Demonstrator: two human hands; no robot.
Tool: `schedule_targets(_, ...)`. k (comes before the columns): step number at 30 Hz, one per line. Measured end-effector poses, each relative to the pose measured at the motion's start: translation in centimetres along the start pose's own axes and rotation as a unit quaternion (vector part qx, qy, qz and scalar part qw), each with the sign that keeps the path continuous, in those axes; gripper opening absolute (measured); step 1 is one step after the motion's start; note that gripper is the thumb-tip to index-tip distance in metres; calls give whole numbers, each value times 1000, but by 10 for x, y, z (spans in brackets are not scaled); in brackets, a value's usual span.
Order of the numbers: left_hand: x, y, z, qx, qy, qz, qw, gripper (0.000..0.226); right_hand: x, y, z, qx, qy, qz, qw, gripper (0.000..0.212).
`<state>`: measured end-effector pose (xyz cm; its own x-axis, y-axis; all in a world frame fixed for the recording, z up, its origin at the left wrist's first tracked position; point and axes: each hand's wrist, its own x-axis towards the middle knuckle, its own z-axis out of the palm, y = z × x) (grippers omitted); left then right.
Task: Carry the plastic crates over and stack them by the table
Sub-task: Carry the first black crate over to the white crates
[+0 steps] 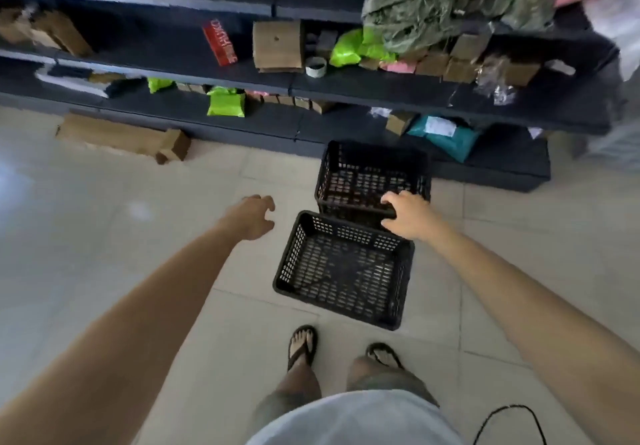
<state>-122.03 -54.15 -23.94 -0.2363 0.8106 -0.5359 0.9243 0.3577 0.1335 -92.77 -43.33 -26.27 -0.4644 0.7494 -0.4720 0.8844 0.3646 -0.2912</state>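
Looking left to right: the left hand (pixel 254 216) is empty, fingers loosely curled and open, hanging over bare tile just left of the two black crates. The near crate (pixel 341 271) sits on the floor in front of the feet, open side up, its long axis running roughly left-right and skewed a little to the tiles. The far crate (pixel 372 176) is right behind it against the base of the shelf (pixel 450 164), also open side up, long side roughly left-right, and it looks raised or tipped a bit at the near edge. The right hand (pixel 408 214) is clamped on that near rim, fingers hooked inside.

What I'd worry about: one-handed by one edge, the far crate will probably swing and clip the near one or the shelf. It could also snag the parcels (pixel 446 136) on the bottom shelf. Getting the left hand on the other side would fix that. Also, flip-flops (pixel 303 346) near a dropped crate, ouch.
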Motion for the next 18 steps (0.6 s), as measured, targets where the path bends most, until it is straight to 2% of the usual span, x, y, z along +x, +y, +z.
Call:
schedule_targets(5,61,-11,22,62,-51,79,994,42,-8,25,49,45,-15,137,989,49)
schedule_targets(8,93,-15,52,89,-76,99,988,43,-4,42,84,65,-27,182,981,48)
schedule_targets(12,140,-23,112,99,-97,108,984,47,12,67,138,72,-47,220,972,48)
schedule_targets(18,204,-42,209,101,-121,97,983,51,46,105,225,61,-42,230,970,50)
